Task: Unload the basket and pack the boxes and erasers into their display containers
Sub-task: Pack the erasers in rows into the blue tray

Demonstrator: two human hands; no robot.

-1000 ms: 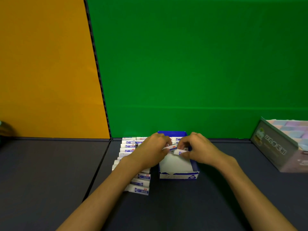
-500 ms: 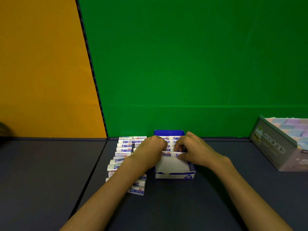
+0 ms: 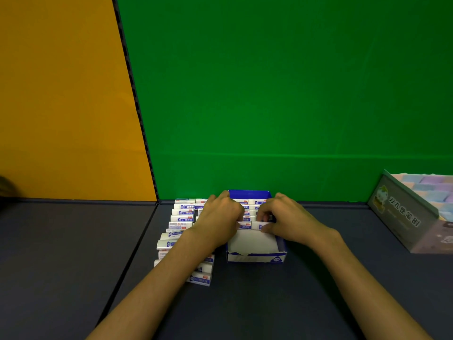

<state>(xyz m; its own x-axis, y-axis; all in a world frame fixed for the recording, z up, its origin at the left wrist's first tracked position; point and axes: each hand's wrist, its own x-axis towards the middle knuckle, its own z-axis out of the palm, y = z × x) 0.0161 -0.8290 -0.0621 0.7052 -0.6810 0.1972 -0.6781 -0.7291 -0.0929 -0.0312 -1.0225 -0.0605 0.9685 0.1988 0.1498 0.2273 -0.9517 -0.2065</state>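
On the dark grey surface (image 3: 245, 303) stands a small blue-and-white cardboard display box (image 3: 256, 257), open at the top, its white inner floor bare at the near end and its far end filled with rows of white erasers in blue-and-white paper sleeves (image 3: 247, 213). Both hands work inside it. The left hand (image 3: 220, 217) has its fingers curled down over the packed row, and its grip pinches the left end of the nearest eraser (image 3: 245, 226). The right hand (image 3: 286, 217) pinches a second sleeved eraser (image 3: 261, 226) just beside it, thumb on the near face and fingers curled behind; the two erasers stand on edge, touching end to end, at the front of the packed rows.

Left of the box, partly under the left forearm, lie two columns of loose erasers of the same kind (image 3: 182, 218), each sleeve printed with blue Chinese characters too small to read, some with a small red mark.

At the right edge a grey-green cardboard display box (image 3: 404, 217) sits tilted, showing a cartoon animal and large Chinese characters on its side, with pastel blocks inside.
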